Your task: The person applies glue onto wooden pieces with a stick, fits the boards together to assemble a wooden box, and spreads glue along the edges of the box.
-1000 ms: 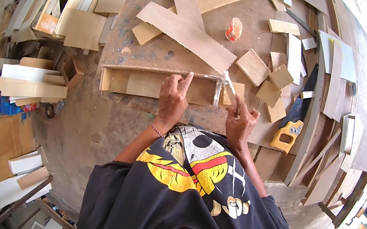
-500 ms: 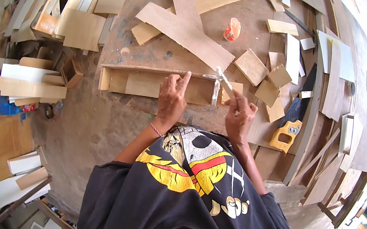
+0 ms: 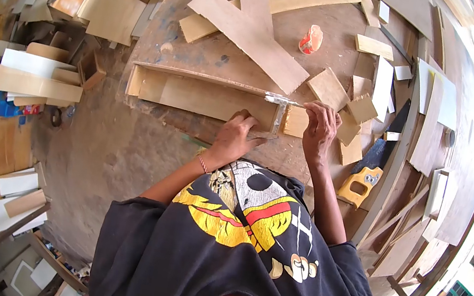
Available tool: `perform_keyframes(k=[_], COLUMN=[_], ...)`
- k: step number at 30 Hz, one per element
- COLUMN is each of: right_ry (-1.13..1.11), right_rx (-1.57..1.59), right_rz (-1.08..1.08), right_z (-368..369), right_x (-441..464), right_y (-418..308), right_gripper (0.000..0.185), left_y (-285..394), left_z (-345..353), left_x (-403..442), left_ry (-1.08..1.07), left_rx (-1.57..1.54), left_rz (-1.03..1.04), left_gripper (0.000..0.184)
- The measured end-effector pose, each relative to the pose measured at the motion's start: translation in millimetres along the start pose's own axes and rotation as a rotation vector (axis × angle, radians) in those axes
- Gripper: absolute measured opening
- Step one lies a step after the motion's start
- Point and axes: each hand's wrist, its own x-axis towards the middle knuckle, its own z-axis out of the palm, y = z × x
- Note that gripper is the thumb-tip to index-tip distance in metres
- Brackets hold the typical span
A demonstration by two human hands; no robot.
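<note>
A long, shallow wooden box (image 3: 197,87) lies across the worktable in front of me. My left hand (image 3: 234,139) is closed on its near side towards the right end, with bent fingers over the edge and the thumb outside. White paste coats the box's right end piece (image 3: 277,120). My right hand (image 3: 320,130) pinches a thin stick (image 3: 296,104) with white paste on its tip. The stick lies nearly level, its tip at the box's far right corner. A small wood block (image 3: 297,121) sits just right of the box.
Beyond the box are crossed boards (image 3: 254,39) and a torn orange-red container (image 3: 311,39). Wood offcuts (image 3: 328,88) and a yellow-handled handsaw (image 3: 360,186) lie to the right. Stacked panels (image 3: 36,83) stand at the left.
My left hand has shifted from over the box to its near side, its index finger leaving the far edge. The stick has tilted from steep to nearly level, its tip lower and further left.
</note>
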Motion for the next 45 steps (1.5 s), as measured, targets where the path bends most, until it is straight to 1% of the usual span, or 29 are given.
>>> perform_keyframes(k=[7,13,15,17,19,21,23,24,26,27,29,31,33,37,39,40,41,43,44,45], right_ry=[-0.006,-0.053,-0.106,-0.107,-0.128,-0.127,-0.156,-0.155,-0.071,-0.068,-0.063,-0.035,-0.084,-0.130,-0.246,-0.240,-0.235,-0.255,-0.240,-0.199], right_rx=[-0.003,0.003,0.030,0.023,0.060,0.073,0.132,0.133,0.129,0.128,0.135,0.164,0.107,0.128,0.553,0.650,0.655,0.775,0.787,0.784], right_rz=[-0.023,-0.049,-0.037,-0.046,-0.011,0.002,0.091,0.091,0.169,0.172,0.274,0.242,0.235,0.237,0.622,0.617,0.622,0.718,0.733,0.742], right_z=[4,-9,-15,-19,-20,-24,-27,-26,-23,-21,-15,-7,-4,-12,-18,-19,-21,-28,-31,-30], right_x=[-3,-19,-27,-36,-47,-53,-56,-55,-50,-46,-34,-35,-36,-51,-56,-55,-52,-41,-33,-27], right_y=[4,-2,-7,-8,-10,-14,-17,-17,-14,-13,-11,-3,1,-12,-19,-21,-27,-41,-50,-59], right_gripper=[0.012,0.011,0.009,0.009,0.011,0.010,0.007,0.007,0.006,0.006,0.005,0.005,0.006,0.006,0.008,0.011,0.011,0.018,0.022,0.022], left_y=[-3,-4,-3,-2,-4,-7,-5,-4,-1,0,0,0,-1,-4,-8,-9,-9,-8,-8,-8], left_z=[16,19,19,18,17,17,16,16,17,17,18,17,17,10,5,1,-5,-17,-23,-33], left_x=[6,10,10,10,9,7,6,6,6,6,6,6,6,0,-5,-8,-11,-12,-11,-5], left_ry=[0.021,0.072,0.101,0.077,0.056,0.071,0.069,0.067,0.072,0.075,0.082,0.096,0.115,0.095,0.079,0.075,0.092,0.102,0.156,0.197], left_rx=[0.026,0.000,0.054,0.060,0.067,0.096,0.109,0.121,0.114,0.106,0.092,0.081,0.050,0.066,0.024,0.032,0.029,0.026,0.026,0.023], left_rz=[-0.047,-0.001,0.002,-0.020,-0.041,0.025,0.024,0.021,0.001,-0.020,-0.002,0.013,0.012,-0.031,-0.068,-0.069,-0.052,-0.021,-0.005,0.031], left_gripper=[0.038,0.039,0.038,0.038,0.038,0.037,0.036,0.036,0.035,0.034,0.034,0.034,0.032,0.029,0.023,0.023,0.019,0.016,0.015,0.014])
